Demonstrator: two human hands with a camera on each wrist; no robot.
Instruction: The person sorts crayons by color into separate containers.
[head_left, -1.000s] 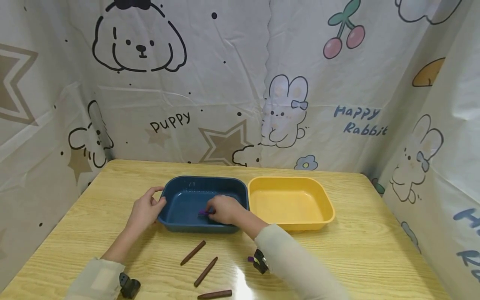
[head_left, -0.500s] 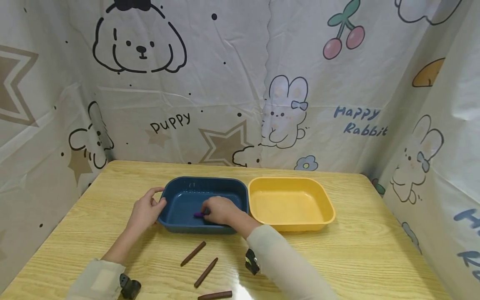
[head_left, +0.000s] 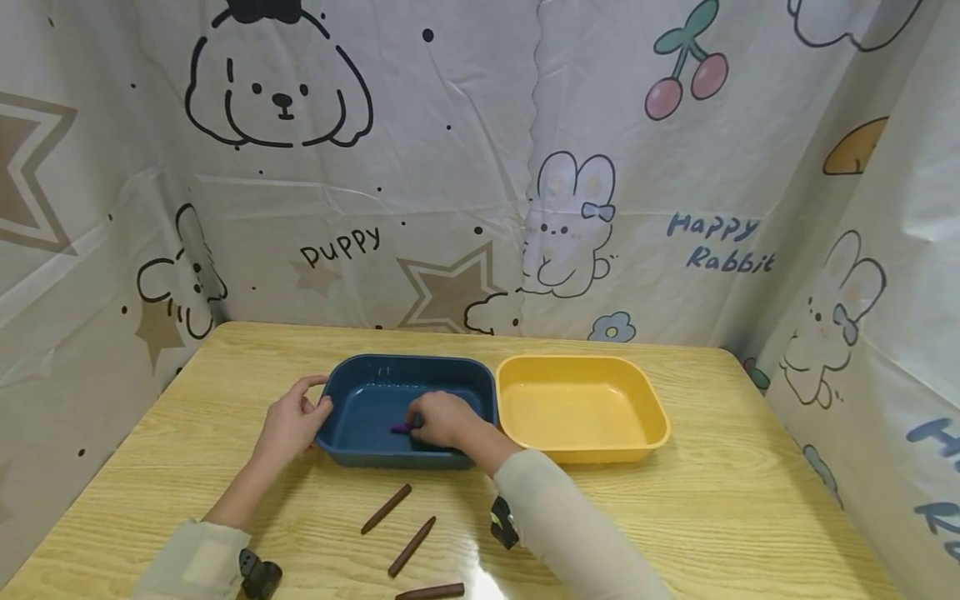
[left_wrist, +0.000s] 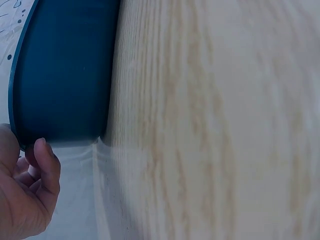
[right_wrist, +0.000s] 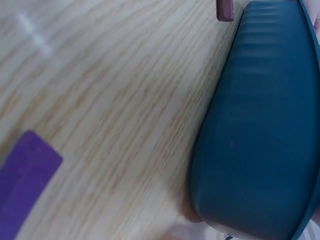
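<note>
My right hand (head_left: 442, 419) reaches down inside the blue tray (head_left: 405, 458) and pinches a small purple crayon (head_left: 400, 428), whose end pokes out left of the fingers, low over the tray floor. At the tray's left end, my left hand (head_left: 291, 422) holds the rim between thumb and fingers. In the left wrist view, the curled fingers (left_wrist: 49, 165) sit right at the rim of the tray (left_wrist: 65, 75). The right wrist view shows the tray's outer wall (right_wrist: 255, 120), with the right hand almost wholly hidden behind it.
A yellow tray (head_left: 656, 450) stands against the blue one's right side. Three brown crayons (head_left: 387, 508) lie on the wooden table (head_left: 750, 500) in front. Another purple crayon (right_wrist: 25, 185) lies on the table, hidden under the right forearm in the head view. Printed cloth (head_left: 450, 192) hangs behind.
My right hand has shifted slightly left inside the blue tray with the purple crayon. Its forearm now covers the purple crayon on the table. The left hand stays on the rim.
</note>
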